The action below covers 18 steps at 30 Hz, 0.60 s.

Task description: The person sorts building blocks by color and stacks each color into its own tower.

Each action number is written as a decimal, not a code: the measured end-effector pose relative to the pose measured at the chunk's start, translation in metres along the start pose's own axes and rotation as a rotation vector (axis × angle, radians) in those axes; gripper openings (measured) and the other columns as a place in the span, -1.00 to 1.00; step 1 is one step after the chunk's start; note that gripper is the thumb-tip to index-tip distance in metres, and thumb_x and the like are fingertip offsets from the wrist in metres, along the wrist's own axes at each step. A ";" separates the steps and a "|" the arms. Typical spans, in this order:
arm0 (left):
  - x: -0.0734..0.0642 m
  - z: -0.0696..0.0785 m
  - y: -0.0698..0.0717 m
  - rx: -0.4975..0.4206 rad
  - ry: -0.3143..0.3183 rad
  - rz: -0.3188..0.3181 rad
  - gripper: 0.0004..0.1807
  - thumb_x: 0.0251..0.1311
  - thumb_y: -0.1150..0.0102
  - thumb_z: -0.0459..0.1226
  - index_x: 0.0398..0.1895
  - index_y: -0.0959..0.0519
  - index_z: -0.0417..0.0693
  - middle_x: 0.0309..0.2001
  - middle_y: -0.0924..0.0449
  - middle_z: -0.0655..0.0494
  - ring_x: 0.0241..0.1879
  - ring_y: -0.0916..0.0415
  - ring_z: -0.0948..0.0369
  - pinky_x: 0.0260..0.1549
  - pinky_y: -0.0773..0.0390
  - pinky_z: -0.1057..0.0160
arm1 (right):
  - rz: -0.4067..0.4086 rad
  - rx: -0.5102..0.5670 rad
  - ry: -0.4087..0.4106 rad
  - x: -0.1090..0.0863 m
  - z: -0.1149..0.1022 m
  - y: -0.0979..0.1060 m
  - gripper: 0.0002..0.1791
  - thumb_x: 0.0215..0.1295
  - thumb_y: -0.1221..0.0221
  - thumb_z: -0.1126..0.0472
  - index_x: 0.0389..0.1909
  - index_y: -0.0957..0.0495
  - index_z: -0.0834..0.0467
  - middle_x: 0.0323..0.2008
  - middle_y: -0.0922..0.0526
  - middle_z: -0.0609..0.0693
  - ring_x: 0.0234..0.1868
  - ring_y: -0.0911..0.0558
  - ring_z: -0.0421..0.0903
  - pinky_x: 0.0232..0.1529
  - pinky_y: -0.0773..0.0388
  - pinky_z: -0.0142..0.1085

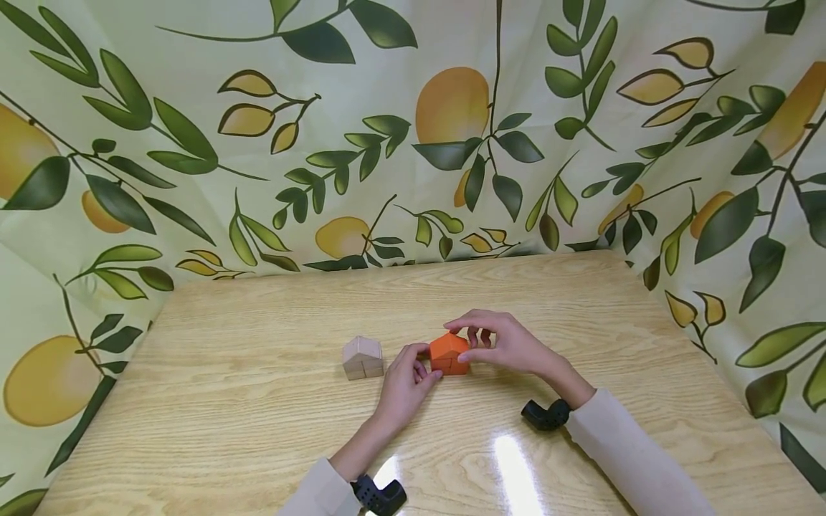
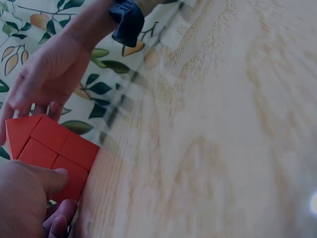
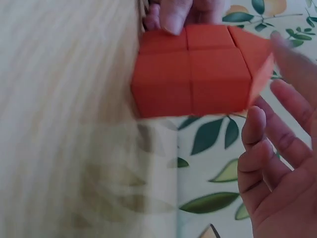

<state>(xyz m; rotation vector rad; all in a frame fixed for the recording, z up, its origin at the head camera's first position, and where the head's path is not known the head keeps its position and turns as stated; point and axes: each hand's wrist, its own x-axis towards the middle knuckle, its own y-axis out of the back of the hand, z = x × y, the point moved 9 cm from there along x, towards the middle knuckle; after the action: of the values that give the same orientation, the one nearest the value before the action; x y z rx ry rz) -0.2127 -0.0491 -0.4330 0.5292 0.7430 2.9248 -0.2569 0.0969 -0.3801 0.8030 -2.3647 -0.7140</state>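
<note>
A small orange house-shaped block stack [image 1: 449,356], jointed by seams with a pointed roof, stands upright on the wooden table [image 1: 258,401]. From its left side my left hand [image 1: 403,385] grips the lower part. The left thumb lies across a lower square in the left wrist view, the other fingers partly hidden behind. Around the roof on the right, my right hand [image 1: 506,344] spreads its thumb and loosely bent fingers. Its thumb is right at the roof's edge in the right wrist view, with fingertips just beside the roof. Left of my left hand stands a similar greyish-wood house-shaped block stack [image 1: 363,358].
A cloth [image 1: 361,165] printed with leaves and fruit hangs behind the table and along both sides. Black wrist devices [image 1: 381,494] sit on both forearms. Bright light reflections [image 1: 516,473] lie on the table's near part.
</note>
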 end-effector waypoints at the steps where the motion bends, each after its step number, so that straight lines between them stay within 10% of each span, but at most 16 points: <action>1: 0.000 0.000 0.000 -0.007 -0.004 0.004 -0.57 0.08 -0.34 -0.41 0.03 -0.47 -0.23 -0.29 -0.48 0.06 -0.46 -0.38 0.29 -0.47 -0.45 0.36 | 0.011 -0.008 0.009 0.000 -0.001 0.003 -0.47 0.12 -0.38 0.15 0.14 -0.53 0.14 -0.13 -0.62 -0.03 -0.39 -0.49 -0.13 -0.45 -0.45 -0.30; 11: -0.011 -0.006 0.004 -0.146 0.142 0.045 -0.42 0.02 -0.35 -0.49 0.14 -0.35 -0.30 -0.03 -0.43 -0.10 -0.40 -0.40 0.26 -0.40 -0.45 0.40 | 0.133 -0.113 0.006 -0.012 -0.003 0.032 -0.50 0.25 -0.28 0.15 0.22 -0.47 -0.02 -0.05 -0.58 -0.14 -0.28 -0.51 -0.20 -0.31 -0.49 -0.28; 18: -0.029 0.027 0.022 -0.034 0.093 0.099 -0.39 0.06 -0.34 -0.45 0.18 -0.30 -0.31 0.03 -0.35 -0.12 -0.29 -0.39 0.14 -0.33 -0.45 0.26 | 0.181 -0.172 -0.009 -0.022 -0.016 0.052 -0.55 0.28 -0.25 0.21 0.20 -0.49 0.02 -0.02 -0.57 -0.14 -0.21 -0.53 -0.21 -0.31 -0.51 -0.31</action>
<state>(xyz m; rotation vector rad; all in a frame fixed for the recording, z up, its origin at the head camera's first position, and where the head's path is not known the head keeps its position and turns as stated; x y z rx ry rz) -0.1758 -0.0612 -0.4089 0.4413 0.6941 3.0667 -0.2519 0.1427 -0.3432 0.5074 -2.3098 -0.8308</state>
